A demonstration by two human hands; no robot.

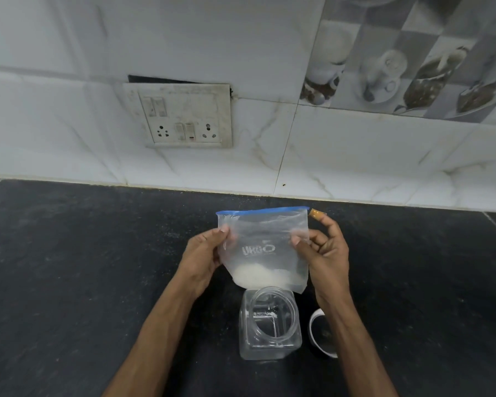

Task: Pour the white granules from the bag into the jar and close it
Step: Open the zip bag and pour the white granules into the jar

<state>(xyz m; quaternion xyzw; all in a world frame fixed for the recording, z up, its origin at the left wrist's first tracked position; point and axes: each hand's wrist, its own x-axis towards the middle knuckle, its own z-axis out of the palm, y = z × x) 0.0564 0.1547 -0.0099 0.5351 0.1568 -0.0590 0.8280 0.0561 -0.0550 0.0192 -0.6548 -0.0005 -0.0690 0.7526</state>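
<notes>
Both hands grip one clear plastic zip bag (265, 245) upright: left hand (204, 256) pinching its left edge, right hand (324, 253) its right. White granules (259, 275) sit at bag bottom, above open clear square jar (269, 325) on black counter (83, 267).

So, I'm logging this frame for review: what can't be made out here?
- Head view: whether the bag's blue zip strip is open; too thin to tell.
- Lid: partly hidden by the right forearm.
- Small tan object: too small to identify.
- Bag lettering: blurred.
</notes>
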